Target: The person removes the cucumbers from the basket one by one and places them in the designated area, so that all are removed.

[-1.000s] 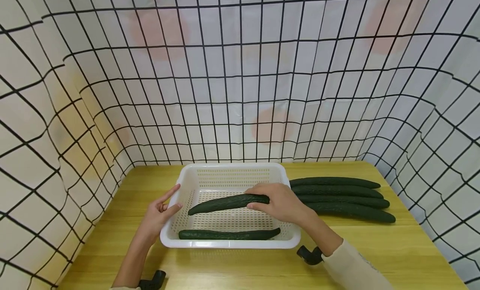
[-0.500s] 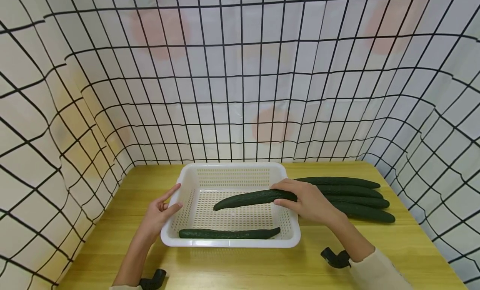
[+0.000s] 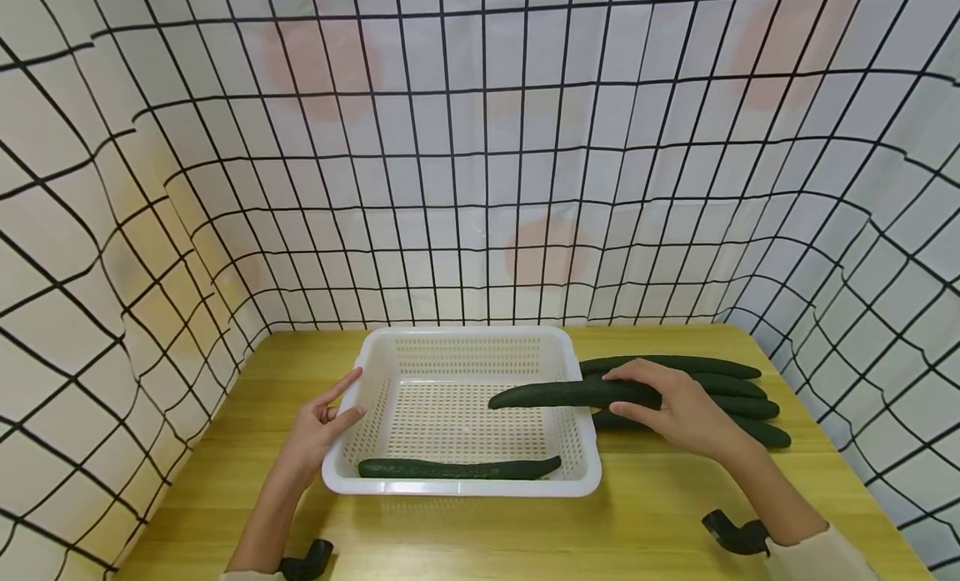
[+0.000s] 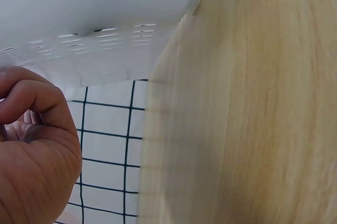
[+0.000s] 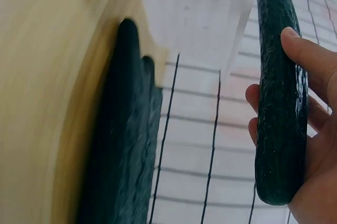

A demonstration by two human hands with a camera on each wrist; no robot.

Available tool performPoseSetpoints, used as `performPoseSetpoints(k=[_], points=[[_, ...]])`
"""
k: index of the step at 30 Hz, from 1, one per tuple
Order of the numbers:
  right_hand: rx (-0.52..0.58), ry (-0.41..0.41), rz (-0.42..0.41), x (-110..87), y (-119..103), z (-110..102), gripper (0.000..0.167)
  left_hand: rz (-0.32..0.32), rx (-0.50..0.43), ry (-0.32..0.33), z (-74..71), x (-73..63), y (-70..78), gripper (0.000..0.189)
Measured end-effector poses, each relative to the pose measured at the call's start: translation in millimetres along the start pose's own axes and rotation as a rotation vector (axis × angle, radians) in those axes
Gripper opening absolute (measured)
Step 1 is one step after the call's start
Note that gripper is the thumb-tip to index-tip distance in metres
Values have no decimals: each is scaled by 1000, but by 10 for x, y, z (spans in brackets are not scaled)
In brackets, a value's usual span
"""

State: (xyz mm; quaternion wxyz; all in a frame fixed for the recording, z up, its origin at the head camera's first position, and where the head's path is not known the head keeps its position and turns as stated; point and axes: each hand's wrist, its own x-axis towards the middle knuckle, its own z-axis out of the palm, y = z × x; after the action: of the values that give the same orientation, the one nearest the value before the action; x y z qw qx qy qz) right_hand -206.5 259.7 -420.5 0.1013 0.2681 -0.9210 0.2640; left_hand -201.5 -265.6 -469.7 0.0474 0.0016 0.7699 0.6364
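Note:
My right hand (image 3: pixel 671 402) grips one end of a dark green cucumber (image 3: pixel 562 393), thumb on one side and fingers on the other. The cucumber's free end reaches left over the right rim of a white plastic basket (image 3: pixel 457 487). In the right wrist view this cucumber (image 5: pixel 279 103) is clearly raised above the table. My left hand (image 3: pixel 318 431) holds the basket's left rim, thumb and index finger at the edge; its other fingers (image 4: pixel 31 97) are curled in the left wrist view. A second cucumber (image 3: pixel 457 468) lies inside the basket along the near wall.
Several more cucumbers (image 3: pixel 750 408) lie side by side on the wooden table (image 3: pixel 480 539), right of the basket and partly behind my right hand. Black wire mesh (image 3: pixel 483 206) over white sheeting encloses the back and both sides.
My right hand has moved right with the cucumber, from over the basket's middle to above the row of cucumbers. My left hand and the basket have stayed put.

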Motion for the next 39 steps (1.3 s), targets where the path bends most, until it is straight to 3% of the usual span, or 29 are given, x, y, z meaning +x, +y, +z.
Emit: performPoseSetpoints(k=[20,29,39], points=[[-36,89,204,-734,641,-388,44,2,2,-7,-22,-15,-23,68],[-54,50,237,-941,901,-288,42,1,-2,-5,-35,-11,-25,68],[-53,21,212,-1023,990,-73,39,-2,-4,-10,-6,3,-14,68]])
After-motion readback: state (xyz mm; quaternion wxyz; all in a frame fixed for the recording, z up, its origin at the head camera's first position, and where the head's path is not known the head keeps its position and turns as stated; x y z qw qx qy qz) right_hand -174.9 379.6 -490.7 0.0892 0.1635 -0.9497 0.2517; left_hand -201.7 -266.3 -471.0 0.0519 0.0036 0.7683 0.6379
